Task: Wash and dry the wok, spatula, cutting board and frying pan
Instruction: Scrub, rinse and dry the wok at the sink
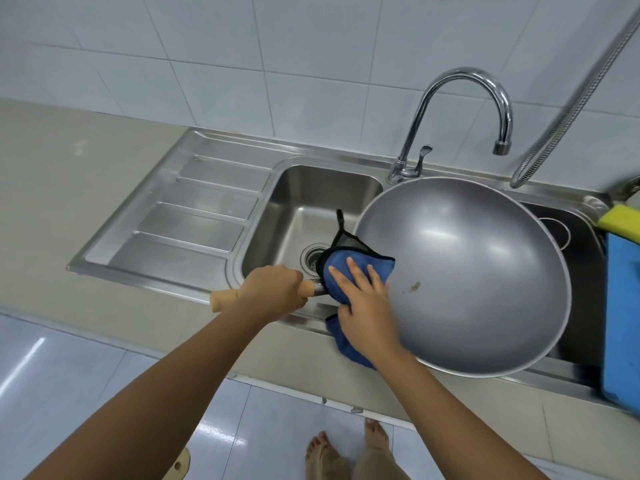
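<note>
We count one wok (464, 271), one blue cloth (349, 268), one tap (460, 116), two sink basins (311, 202), two hands (273, 292), two bare feet (349, 448).

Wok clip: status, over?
Left hand gripping wok handle. Right hand pressing blue cloth on upturned wok. Small brown spot remains.

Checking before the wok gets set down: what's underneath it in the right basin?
The wok covers most of the right basin. Past its right edge, a curved rim of something round shows on the dark floor. What it is, and anything directly beneath, is hidden.
</note>
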Motion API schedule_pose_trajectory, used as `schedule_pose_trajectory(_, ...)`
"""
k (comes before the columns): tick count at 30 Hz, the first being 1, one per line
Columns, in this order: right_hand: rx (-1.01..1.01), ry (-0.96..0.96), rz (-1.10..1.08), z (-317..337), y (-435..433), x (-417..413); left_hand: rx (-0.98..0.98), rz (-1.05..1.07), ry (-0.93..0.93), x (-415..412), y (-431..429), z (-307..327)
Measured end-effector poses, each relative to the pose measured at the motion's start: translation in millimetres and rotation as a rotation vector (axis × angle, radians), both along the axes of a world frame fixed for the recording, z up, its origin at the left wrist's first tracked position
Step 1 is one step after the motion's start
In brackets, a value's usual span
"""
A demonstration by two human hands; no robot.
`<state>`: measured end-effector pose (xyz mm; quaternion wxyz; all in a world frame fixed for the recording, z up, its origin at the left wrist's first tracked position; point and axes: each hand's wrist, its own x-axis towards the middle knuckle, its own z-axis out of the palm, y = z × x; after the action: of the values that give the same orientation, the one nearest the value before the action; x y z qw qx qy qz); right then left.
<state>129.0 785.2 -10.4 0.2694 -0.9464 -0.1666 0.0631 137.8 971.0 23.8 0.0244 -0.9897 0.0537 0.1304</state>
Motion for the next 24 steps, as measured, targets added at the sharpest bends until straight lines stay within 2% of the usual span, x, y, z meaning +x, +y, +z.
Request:
schedule_pose_trajectory(4, -0.011, -0.083, 0.164, -2, -6, -3, -0.015, 0.025, 0.010, 0, 10, -5)
schedule_pose_trajectory(7, 0.020, -0.050, 0.215, -3, -25, 1, -0.025, 0.048, 0.016, 0, 11, -4)
schedule_pose_trajectory(9, 0.139, 0.050, 0.145, -7, -39, 4, -0.032, 0.051, 0.028, 1, 11, -2)
schedule_pose_trajectory(12, 0.424, 0.294, -0.195, -13, -63, 12, -0.062, 0.071, 0.092, -2, 12, -4)
schedule_pose_trajectory(14, 0.545, 0.439, -0.374, -14, -71, 15, -0.094, 0.103, 0.147, -5, 12, -7)
schedule_pose_trajectory(18, 0.530, 0.503, -0.381, -10, -64, 16, -0.044, 0.020, 0.222, -2, 0, 3)
schedule_pose_trajectory(24, 0.608, 0.573, -0.384, 6, -79, 15, -0.155, 0.134, 0.151, 14, -30, 4)
